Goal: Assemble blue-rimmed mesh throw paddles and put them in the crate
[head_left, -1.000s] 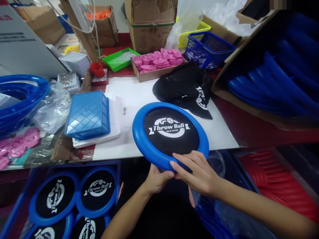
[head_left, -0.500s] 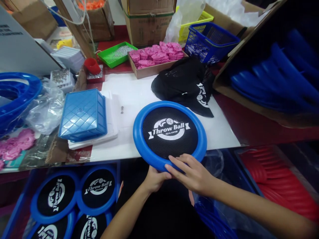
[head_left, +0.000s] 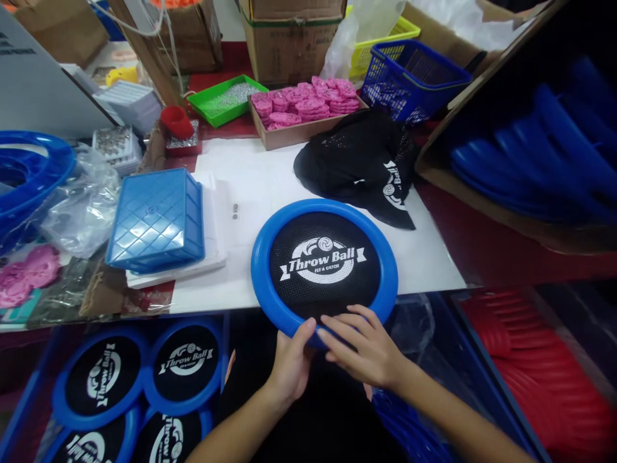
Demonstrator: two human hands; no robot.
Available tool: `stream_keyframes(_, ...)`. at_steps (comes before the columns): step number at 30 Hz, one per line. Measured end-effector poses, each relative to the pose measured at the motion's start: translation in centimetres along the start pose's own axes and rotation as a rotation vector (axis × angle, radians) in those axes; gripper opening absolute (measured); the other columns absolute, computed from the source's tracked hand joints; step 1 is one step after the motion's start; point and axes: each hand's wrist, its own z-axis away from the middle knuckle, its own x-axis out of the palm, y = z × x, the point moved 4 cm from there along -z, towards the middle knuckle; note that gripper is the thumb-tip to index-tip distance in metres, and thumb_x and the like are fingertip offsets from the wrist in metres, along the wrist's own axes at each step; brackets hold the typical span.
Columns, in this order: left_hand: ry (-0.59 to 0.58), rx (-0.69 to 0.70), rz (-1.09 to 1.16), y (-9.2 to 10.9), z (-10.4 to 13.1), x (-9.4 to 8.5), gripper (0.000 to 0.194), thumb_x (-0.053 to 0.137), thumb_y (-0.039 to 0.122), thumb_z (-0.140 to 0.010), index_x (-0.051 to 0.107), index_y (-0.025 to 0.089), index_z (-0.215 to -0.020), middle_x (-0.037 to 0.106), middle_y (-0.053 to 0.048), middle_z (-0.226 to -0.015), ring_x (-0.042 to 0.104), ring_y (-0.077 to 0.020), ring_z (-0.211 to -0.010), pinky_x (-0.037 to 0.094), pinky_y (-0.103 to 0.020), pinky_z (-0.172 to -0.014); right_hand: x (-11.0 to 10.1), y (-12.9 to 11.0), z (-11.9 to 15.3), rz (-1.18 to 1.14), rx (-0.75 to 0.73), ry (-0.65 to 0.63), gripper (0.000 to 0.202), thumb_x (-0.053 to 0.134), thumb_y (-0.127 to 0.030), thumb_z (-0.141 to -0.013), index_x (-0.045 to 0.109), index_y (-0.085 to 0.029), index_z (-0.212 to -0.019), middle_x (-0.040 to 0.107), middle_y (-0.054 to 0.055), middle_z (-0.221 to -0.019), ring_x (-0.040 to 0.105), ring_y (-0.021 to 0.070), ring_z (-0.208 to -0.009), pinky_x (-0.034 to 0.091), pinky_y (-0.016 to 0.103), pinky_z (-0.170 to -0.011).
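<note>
A throw disc (head_left: 324, 251) with a blue rim and black mesh, printed "Throw Ball Fly & Catch", lies partly over the table's front edge. My left hand (head_left: 292, 363) grips its near rim, thumb on top and fingers hidden beneath. Beside it, my right hand (head_left: 369, 347) has its fingers bent over the same rim; its thumb is hidden. Behind the disc a crumpled black mesh cloth (head_left: 351, 157) with the same print rests on a white sheet (head_left: 226, 283). A few small metal pieces (head_left: 235, 211) sit left of the disc.
An upturned blue basket (head_left: 154, 215) stands at left. Pink parts fill a cardboard tray (head_left: 294, 134) near a green tray (head_left: 205, 110) and a blue basket (head_left: 414, 83). Finished-looking discs (head_left: 186, 366) lie lower left. A carton of blue rings (head_left: 511, 161) and red rings (head_left: 544, 366) are at right.
The disc has shifted slightly toward me and tilted a little. My left thumb has moved up onto the rim, and my right fingers have drawn back toward its outer edge.
</note>
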Motion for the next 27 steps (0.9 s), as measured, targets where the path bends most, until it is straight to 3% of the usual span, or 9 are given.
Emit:
stream_keyframes(2,-0.014,-0.014,-0.057,0.7,0.0,-1.3,0.048,0.095,0.037,-0.072,0.071,0.019,-0.110,0.077,-0.006,-0.104,0.074,-0.0210,-0.099,0.061,-0.034,-0.088,0.0,0.6,1.3,0.017,0.341,0.216,0.040,0.066,-0.017,-0.095,0.068,-0.026,-0.134,0.070,0.011,-0.134,0.065,0.0266,-0.120,0.051,0.052,-0.107)
stream_keyframes(4,-0.003,-0.030,-0.126,1.5,-0.1,-2.9,0.055,0.095,0.036,-0.071,0.070,0.020,-0.117,0.078,-0.007,-0.106,0.074,-0.0245,-0.104,0.060,-0.038,-0.094,0.5,1.0,3.9,-0.012,0.839,0.475,0.056,0.072,-0.021,-0.091,0.060,-0.030,-0.145,0.059,0.011,-0.149,0.056,0.0305,-0.136,0.044,0.057,-0.115)
stream_keyframes(6,0.022,-0.039,-0.185,2.2,-0.2,-4.6,0.064,0.097,0.035,-0.067,0.069,0.021,-0.123,0.078,-0.008,-0.107,0.074,-0.0276,-0.108,0.059,-0.042,-0.098,2.2,0.6,7.0,-0.284,1.309,0.672,0.064,0.072,-0.034,-0.093,0.051,-0.028,-0.153,0.058,0.011,-0.151,0.057,0.0313,-0.137,0.044,0.057,-0.117)
stream_keyframes(8,0.034,-0.031,-0.222,2.8,-0.5,-5.8,0.073,0.099,0.032,-0.063,0.068,0.022,-0.128,0.079,-0.009,-0.111,0.073,-0.0307,-0.113,0.057,-0.046,-0.103,4.5,-0.6,8.5,-0.712,1.522,0.728,0.060,0.061,-0.044,-0.100,0.048,-0.025,-0.156,0.069,0.011,-0.138,0.068,0.0290,-0.122,0.053,0.053,-0.109)
stream_keyframes(11,0.061,0.025,-0.242,3.0,-0.8,-6.3,0.077,0.099,0.030,-0.060,0.068,0.022,-0.130,0.079,-0.008,-0.114,0.071,-0.0328,-0.120,0.054,-0.048,-0.110,5.8,-1.9,8.4,-1.057,1.400,0.652,0.051,0.051,-0.044,-0.104,0.057,-0.022,-0.150,0.079,0.010,-0.117,0.077,0.0271,-0.101,0.062,0.048,-0.095)
stream_keyframes(14,0.081,0.084,-0.182,1.8,-0.6,-5.5,0.070,0.095,0.033,-0.065,0.069,0.025,-0.129,0.079,-0.007,-0.115,0.069,-0.0321,-0.124,0.051,-0.048,-0.113,5.4,-1.6,7.9,-1.061,1.294,0.639,0.043,0.055,-0.038,-0.104,0.062,-0.026,-0.144,0.080,0.008,-0.115,0.078,0.0257,-0.095,0.064,0.045,-0.089)
stream_keyframes(19,0.051,0.082,-0.062,-0.4,-0.2,-3.0,0.061,0.091,0.028,-0.068,0.071,0.024,-0.126,0.080,-0.006,-0.113,0.070,-0.0322,-0.122,0.052,-0.049,-0.113,5.2,-0.7,7.4,-0.970,1.304,0.655,0.042,0.050,-0.038,-0.107,0.058,-0.029,-0.147,0.078,0.007,-0.122,0.077,0.0244,-0.103,0.063,0.042,-0.088)
stream_keyframes(23,0.066,0.098,-0.085,0.5,-0.8,-2.5,0.064,0.092,0.021,-0.063,0.072,0.024,-0.123,0.080,-0.004,-0.108,0.072,-0.0311,-0.118,0.053,-0.048,-0.110,5.4,-0.6,7.7,-1.003,1.277,0.586,0.043,0.049,-0.041,-0.107,0.056,-0.029,-0.148,0.078,0.008,-0.122,0.077,0.0250,-0.103,0.063,0.043,-0.090)
stream_keyframes(27,0.055,0.064,-0.125,1.5,-1.4,-3.6,0.067,0.093,0.021,-0.059,0.072,0.023,-0.123,0.080,-0.005,-0.106,0.073,-0.0326,-0.116,0.054,-0.050,-0.109,4.8,0.9,9.1,-1.166,1.350,0.574,0.043,0.061,-0.049,-0.100,0.065,-0.027,-0.137,0.080,0.008,-0.113,0.078,0.0273,-0.099,0.064,0.045,-0.090)
